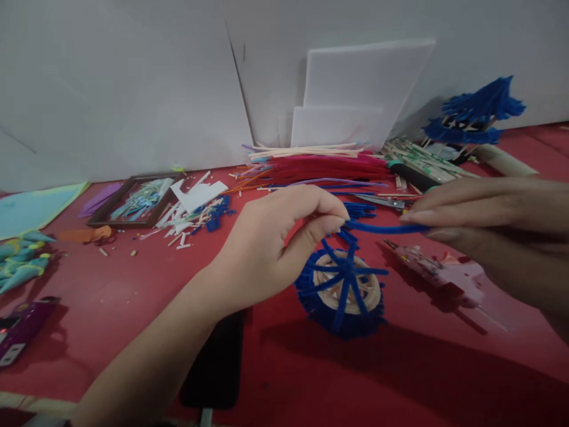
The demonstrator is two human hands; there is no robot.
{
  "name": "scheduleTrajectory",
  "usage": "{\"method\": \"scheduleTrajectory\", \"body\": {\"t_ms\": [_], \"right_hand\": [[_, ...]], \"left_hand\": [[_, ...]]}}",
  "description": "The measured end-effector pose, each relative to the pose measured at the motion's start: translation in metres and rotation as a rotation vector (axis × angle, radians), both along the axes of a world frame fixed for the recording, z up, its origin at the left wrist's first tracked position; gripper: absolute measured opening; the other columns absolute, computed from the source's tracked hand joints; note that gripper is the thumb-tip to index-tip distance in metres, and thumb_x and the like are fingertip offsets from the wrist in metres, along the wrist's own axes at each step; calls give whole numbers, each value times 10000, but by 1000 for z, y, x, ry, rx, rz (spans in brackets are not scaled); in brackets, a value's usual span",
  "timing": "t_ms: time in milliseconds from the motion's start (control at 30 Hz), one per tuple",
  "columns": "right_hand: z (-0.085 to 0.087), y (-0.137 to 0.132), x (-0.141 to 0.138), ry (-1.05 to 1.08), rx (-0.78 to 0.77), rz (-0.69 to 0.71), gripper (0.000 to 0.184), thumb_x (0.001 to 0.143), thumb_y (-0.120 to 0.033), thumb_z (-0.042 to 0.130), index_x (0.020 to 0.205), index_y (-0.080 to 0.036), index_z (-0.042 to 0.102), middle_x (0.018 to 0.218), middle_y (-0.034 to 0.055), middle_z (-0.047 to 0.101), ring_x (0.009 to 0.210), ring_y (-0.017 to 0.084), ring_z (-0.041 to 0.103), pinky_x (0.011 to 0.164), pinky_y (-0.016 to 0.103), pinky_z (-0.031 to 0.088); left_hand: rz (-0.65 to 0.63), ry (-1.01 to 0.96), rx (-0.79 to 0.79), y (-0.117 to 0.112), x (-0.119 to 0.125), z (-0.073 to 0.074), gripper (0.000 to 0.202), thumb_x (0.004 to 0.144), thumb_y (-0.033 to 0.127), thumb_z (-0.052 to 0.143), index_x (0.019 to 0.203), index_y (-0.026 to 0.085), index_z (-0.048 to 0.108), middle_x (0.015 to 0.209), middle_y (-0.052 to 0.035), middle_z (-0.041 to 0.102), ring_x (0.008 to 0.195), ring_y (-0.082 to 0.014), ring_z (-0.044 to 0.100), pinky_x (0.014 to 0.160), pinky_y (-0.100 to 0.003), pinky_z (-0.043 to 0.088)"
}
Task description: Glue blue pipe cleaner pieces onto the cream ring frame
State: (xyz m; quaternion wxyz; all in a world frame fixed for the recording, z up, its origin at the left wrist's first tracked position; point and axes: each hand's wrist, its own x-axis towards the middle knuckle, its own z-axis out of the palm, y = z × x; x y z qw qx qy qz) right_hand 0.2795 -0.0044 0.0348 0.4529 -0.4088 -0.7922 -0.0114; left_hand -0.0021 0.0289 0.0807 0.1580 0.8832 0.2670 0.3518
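A short blue pipe cleaner (384,228) is stretched level between my two hands. My left hand (284,237) pinches its left end between thumb and index finger. At its right end, the fingers of my right hand (484,213) are closed on it. Below sits a round craft piece (342,290) with a blue fringe, a pale ring and blue pipe cleaner spokes meeting at a raised centre. Several cut blue pipe cleaners (360,210) lie behind it, partly hidden by the held one. Beneath my right hand rests a pinkish glue gun (438,270), its nozzle pointing left.
Pipe cleaner bundles (329,166) lie along the wall near scissors (377,200) and dark-handled pliers (413,176). A finished blue-roofed model (475,115) stands at back right. Left are a brown tray (133,201), paper scraps (195,196) and a purple device (26,326). A black phone (216,362) lies under my left forearm.
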Motion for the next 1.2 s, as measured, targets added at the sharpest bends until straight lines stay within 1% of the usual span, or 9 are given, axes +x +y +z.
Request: {"method": "scheduleTrajectory", "body": {"t_ms": [67,133,233,333,433,600,867,1033,1200], "right_hand": [[-9,-11,11,-96,46,66,438,1026,-230,580,1370,-492,647,1152,-17,764,1007,165,750,819,361,654],[-19,-23,19,-195,89,147,570,1021,-183,549,1511,-474,519,1175,11,754,1086,186,730,883,387,652],[-33,-37,22,-230,106,122,584,1027,-201,536,1560,-431,466,1094,33,763,1111,222,716,894,424,654],[-40,-41,17,-245,168,113,588,1032,-212,532,1581,-403,442,1001,27,778,997,220,744,825,399,680],[-44,-36,10,-233,178,166,543,1059,-225,457,1573,-401,456,967,19,791,903,208,768,838,370,696],[-51,-31,4,-122,116,193,639,974,-153,611,1540,-424,495,1009,-10,805,882,226,786,776,369,713],[-42,-24,-5,-103,121,276,572,1027,-137,529,1543,-380,500,954,-1,809,928,183,782,775,316,697],[-30,-23,-5,-233,151,248,470,974,-110,616,1389,-327,643,942,-4,813,941,177,783,793,294,703],[-35,-22,-7,-143,125,288,485,989,-111,574,1411,-341,639,954,-18,811,896,162,781,768,257,704]], "left_hand": [[4,7,-39,0,2,0,165,1053,143,527,978,179,670,976,-14,774,907,-118,719,858,-228,562],[0,35,-82,-1,3,0,169,1055,128,502,1017,170,661,1006,-19,771,942,-115,719,870,-221,568],[-10,121,-170,-2,3,-1,150,1039,140,507,1083,169,647,1063,-35,772,969,-131,727,851,-238,588],[-32,233,-248,-4,-1,-1,227,973,104,530,1158,182,637,1192,-52,765,1077,-160,730,950,-283,591],[-51,318,-267,-7,-5,2,328,928,128,546,1243,180,622,1296,-70,734,1209,-202,693,1052,-338,567],[-67,428,-335,-14,-7,11,441,909,242,620,1345,190,590,1357,-84,707,1232,-251,674,1037,-384,568],[-80,441,-381,-12,-3,7,340,956,308,702,1266,190,629,1297,-66,718,1212,-235,659,1057,-382,512],[-72,418,-308,-10,-3,5,265,961,275,725,1200,188,653,1270,-56,733,1159,-211,671,1022,-351,505],[-95,383,-279,-10,-3,4,205,947,252,742,1131,182,686,1197,-41,760,1106,-193,697,982,-320,514]]}}
